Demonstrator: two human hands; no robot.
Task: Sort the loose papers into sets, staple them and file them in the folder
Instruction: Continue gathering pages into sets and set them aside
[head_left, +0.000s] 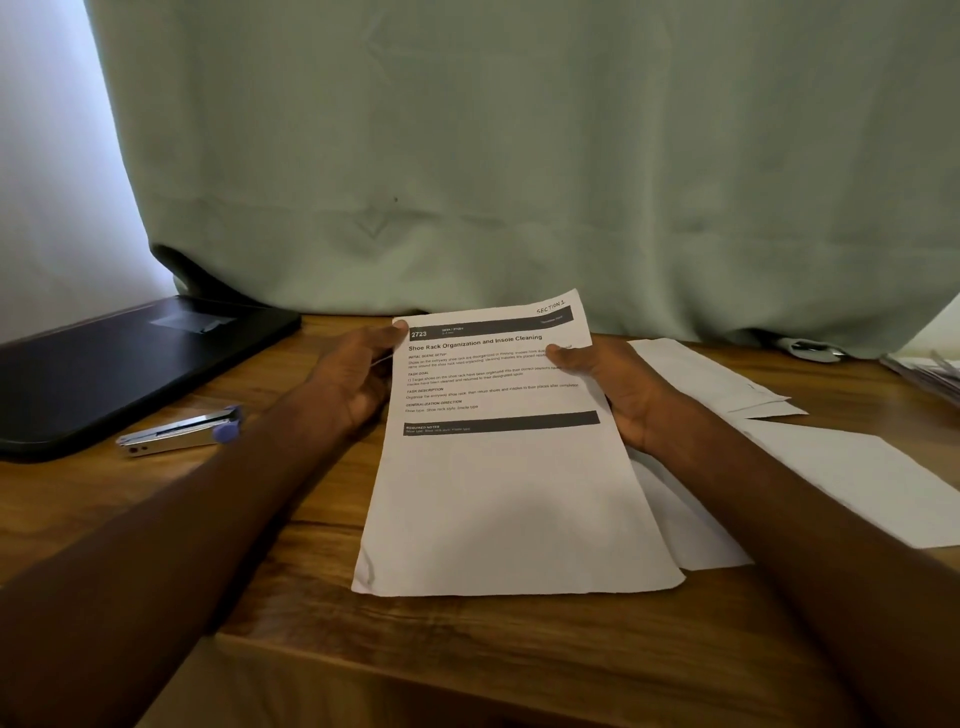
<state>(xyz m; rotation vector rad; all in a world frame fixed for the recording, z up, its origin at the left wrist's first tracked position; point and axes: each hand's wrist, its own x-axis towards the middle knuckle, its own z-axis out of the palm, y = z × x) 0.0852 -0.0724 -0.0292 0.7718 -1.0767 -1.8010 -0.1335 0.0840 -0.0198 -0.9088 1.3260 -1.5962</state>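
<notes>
A printed sheet (511, 483) headed "Shoe Rack Organization and Insole Cleaning", marked "SECTION 1", is held tilted above the wooden table (322, 613). My left hand (358, 371) grips its upper left edge, thumb on the top corner. My right hand (613, 384) grips its right edge, thumb on the text. More white sheets (852, 467) lie face down on the table to the right, partly under the held sheet. A silver stapler (179, 434) with a purple end lies to the left. A black folder (130, 364) lies shut at the far left.
A pale green curtain (519, 156) hangs right behind the table's back edge. Another pile of papers (930, 371) shows at the far right edge. A small grey object (810, 351) lies under the curtain hem at the back right.
</notes>
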